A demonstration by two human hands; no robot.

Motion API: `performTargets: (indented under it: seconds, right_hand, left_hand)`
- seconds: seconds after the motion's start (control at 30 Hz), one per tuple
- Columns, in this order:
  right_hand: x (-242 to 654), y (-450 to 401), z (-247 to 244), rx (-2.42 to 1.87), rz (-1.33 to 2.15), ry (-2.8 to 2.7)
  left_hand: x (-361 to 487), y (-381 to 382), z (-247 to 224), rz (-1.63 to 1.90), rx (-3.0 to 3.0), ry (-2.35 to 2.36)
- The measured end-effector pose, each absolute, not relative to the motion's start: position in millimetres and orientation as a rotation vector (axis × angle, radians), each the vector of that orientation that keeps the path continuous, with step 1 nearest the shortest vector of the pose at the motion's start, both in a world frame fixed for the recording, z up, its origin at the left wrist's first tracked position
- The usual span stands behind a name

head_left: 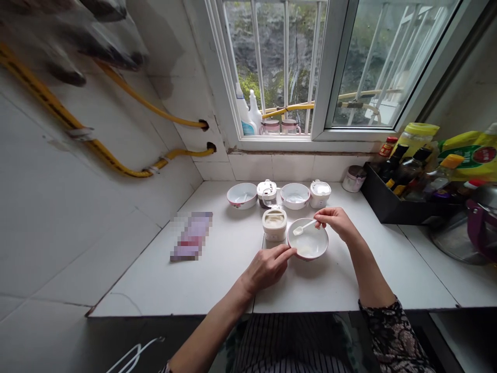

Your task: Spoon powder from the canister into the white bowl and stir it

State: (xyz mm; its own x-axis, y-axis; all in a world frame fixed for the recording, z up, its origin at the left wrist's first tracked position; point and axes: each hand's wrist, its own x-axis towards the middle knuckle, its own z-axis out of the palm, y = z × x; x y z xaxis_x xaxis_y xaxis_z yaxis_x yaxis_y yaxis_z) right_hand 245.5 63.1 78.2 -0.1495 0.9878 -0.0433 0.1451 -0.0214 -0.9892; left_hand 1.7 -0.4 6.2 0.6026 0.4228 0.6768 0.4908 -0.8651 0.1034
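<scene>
A white bowl (pixel 310 247) stands on the white tiled counter (pixel 217 269) in front of me, with a little pale content at its bottom. My left hand (pixel 268 266) rests on the counter, its fingertips touching the bowl's left rim. My right hand (pixel 337 221) pinches the handle of a small white spoon (pixel 303 228) whose scoop hovers over the bowl's far rim. An open white jar (pixel 274 224) of pale powder sits just left of the bowl.
Behind stand two more bowls (pixel 242 195) (pixel 295 196) and two lidded condiment jars (pixel 267 191) (pixel 320 192). A black tray of bottles (pixel 404 178) lines the right side, with a pot lid (pixel 462 235) beyond. A blurred packet (pixel 192 235) lies at the left. Yellow gas hoses run along the left wall.
</scene>
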Motion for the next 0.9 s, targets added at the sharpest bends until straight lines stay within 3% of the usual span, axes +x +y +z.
performTargets:
  seconds: [0.13, 0.3, 0.57, 0.67, 0.9]
  right_hand:
    - [239, 64, 79, -1.199, 1.227, -1.321]
    - [211, 60, 78, -1.157, 0.93, -1.319]
    - [182, 43, 69, -1.058, 0.278, -1.88]
    - [183, 46, 67, -1.116, 0.395, -1.703]
    - [201, 59, 66, -1.167, 1.076, -1.193]
  left_hand:
    - [2, 0, 6, -1.118, -2.731, -0.784]
    - [2, 0, 4, -1.11, -2.716, -0.798]
    - [3, -1, 7, -1.133, -2.711, -0.79]
    - [3, 0, 6, -1.136, -2.714, -0.788]
    - [2, 0, 5, -1.129, -2.725, -0.786]
